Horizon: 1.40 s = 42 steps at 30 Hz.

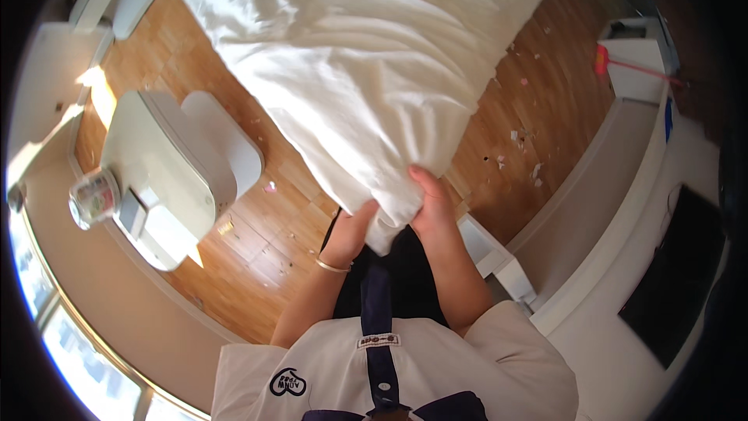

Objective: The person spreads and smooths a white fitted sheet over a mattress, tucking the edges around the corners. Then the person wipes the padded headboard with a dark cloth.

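We see both hands gathered on one corner of a white duvet (366,70). The left hand (352,226) grips the fabric from below; the right hand (431,206) pinches the same corner just beside it. The duvet spreads away ahead of the hands; a white armchair (167,168) stands left of them on the wooden floor (265,242).
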Tool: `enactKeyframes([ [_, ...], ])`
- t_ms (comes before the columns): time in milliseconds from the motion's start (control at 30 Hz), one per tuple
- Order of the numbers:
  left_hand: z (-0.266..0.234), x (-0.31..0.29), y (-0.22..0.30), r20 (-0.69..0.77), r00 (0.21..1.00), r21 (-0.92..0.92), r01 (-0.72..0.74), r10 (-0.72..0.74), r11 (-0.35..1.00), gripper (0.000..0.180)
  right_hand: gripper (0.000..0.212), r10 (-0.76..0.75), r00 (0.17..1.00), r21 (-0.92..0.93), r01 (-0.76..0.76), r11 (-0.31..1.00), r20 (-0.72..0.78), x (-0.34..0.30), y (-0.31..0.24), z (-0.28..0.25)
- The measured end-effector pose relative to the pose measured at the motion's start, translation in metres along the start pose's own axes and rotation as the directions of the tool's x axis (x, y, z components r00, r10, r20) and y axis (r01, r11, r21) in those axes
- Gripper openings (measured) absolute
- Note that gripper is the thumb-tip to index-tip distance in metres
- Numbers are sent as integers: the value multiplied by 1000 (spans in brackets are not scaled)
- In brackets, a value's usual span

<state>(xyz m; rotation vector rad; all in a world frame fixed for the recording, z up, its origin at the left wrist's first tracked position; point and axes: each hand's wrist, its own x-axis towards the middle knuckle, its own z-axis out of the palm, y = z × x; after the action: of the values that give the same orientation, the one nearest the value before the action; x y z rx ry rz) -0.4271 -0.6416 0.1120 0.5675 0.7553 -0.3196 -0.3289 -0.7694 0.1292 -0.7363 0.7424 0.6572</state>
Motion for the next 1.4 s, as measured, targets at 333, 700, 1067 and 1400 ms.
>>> enactKeyframes([
  [333,-38,-38,21,-111,988,11,112,-111,994,46,37,-161,986,58,163,985,-42,53,29,-42],
  [700,14,-53,33,-294,940,162,-129,172,978,42,36,-192,962,-264,137,955,-193,48,45,-80],
  [1067,86,-54,67,-298,922,-147,-301,248,942,45,14,54,990,508,-114,854,131,23,-68,6],
  [1400,108,-62,79,-301,878,-311,-459,371,832,43,15,208,943,-88,-192,978,261,-9,-31,-52],
])
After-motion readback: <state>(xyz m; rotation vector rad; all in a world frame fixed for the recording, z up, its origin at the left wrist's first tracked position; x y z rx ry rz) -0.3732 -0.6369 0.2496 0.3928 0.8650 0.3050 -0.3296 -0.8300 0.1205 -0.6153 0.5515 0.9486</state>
